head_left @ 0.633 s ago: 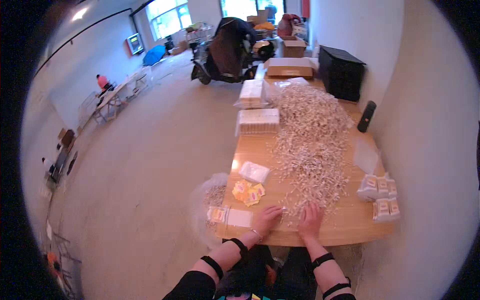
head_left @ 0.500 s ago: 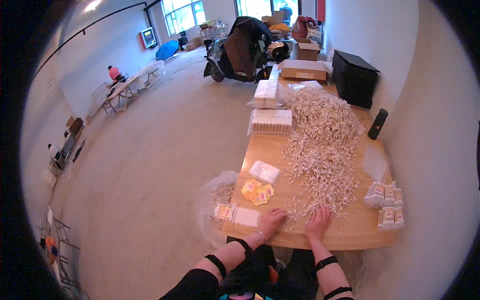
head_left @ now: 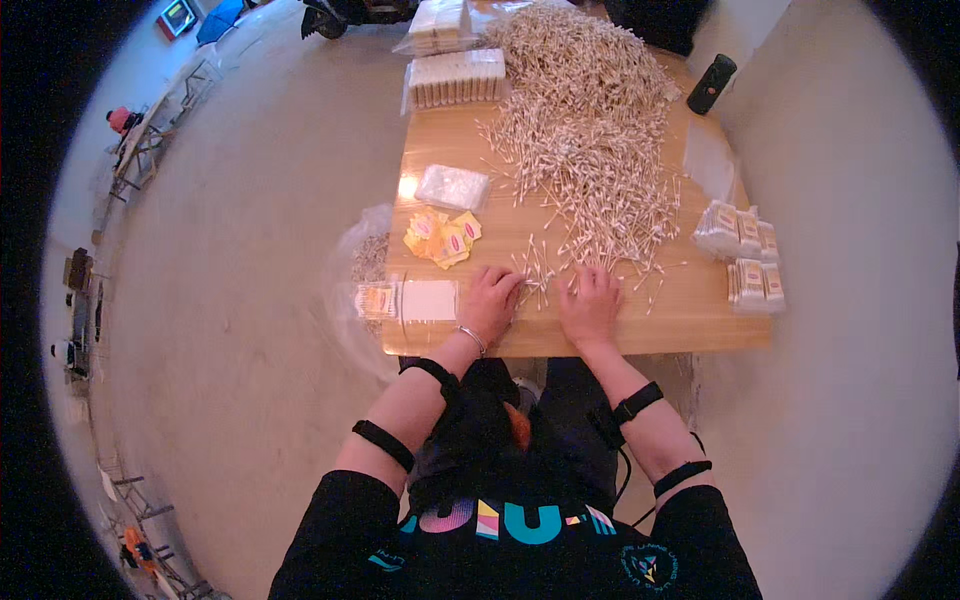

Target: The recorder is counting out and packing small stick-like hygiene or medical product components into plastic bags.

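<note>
Head view: a wide table (head_left: 440, 140) with a light wood-grain top carries a large, loose pile of white-tipped cotton swabs (head_left: 590, 120), which spreads from its far part toward the person and thins out at the near end. Left of the pile, beyond the table's edge and lower, sits a clear plastic bag (head_left: 345, 250) with pale contents. Two clear-wrapped white blocks of packs (head_left: 456, 82) stand against the pile's far left side. Right of the pile's near end lie two clusters of small clear packets with yellow labels (head_left: 718, 232).

At the pile's near end, the right grip (head_left: 590, 308), a bare hand, is palm down with fingers bent onto the swabs; the left grip (head_left: 490, 303), also bare, is just left of that end, fingers curled beside a few stray swabs (head_left: 541, 265). Whether either has hold of a swab, I cannot tell.

Right of the pile's far part stands a black cylinder (head_left: 712, 85). Left of its near half lie a clear-wrapped white packet (head_left: 452, 188), overlapping yellow cards (head_left: 443, 236), a plain white rectangular card (head_left: 430, 300) and a small yellow-labelled packet (head_left: 377, 300).
</note>
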Demonstrator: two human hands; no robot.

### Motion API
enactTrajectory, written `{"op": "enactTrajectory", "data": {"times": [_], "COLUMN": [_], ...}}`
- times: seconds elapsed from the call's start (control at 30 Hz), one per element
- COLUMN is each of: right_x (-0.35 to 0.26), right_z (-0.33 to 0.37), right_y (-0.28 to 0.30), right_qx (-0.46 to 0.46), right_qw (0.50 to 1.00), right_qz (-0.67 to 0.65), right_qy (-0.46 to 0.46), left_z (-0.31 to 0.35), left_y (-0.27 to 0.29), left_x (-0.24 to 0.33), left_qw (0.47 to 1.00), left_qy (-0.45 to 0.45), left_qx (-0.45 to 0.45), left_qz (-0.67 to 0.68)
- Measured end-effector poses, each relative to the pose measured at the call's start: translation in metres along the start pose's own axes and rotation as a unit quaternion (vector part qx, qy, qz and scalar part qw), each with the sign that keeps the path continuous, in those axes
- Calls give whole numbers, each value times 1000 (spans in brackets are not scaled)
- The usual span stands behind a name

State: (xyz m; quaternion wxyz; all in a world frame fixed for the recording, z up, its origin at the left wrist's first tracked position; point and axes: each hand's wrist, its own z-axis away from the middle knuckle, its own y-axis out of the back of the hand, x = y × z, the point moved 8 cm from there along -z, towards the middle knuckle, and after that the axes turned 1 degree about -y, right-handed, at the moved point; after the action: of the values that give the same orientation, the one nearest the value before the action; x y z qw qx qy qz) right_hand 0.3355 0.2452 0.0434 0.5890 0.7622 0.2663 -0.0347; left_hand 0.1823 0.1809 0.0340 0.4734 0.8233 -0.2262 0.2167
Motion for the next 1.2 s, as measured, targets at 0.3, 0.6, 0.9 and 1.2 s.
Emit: {"op": "enactTrajectory", "data": {"times": [0.3,0.6,0.9,1.2], "right_x": [-8,-38,-15,-3], "right_z": [-24,-1,-6,-16], "right_y": [-23,-18,-16,-19], "right_qx": [15,-1,-40,-26], "right_qw": [1000,997,995,996], "right_qz": [-18,-32,-57,-76], "right_qy": [11,75,75,45], "left_z": [-2,-1,-7,0], "left_y": [5,12,8,5], "left_x": [6,5,11,7], "left_qw": [999,1000,1000,998], "left_qy": [-35,-8,-1,-5], "left_qx": [-1,8,-5,-37], "left_qz": [-3,10,-9,-43]}}
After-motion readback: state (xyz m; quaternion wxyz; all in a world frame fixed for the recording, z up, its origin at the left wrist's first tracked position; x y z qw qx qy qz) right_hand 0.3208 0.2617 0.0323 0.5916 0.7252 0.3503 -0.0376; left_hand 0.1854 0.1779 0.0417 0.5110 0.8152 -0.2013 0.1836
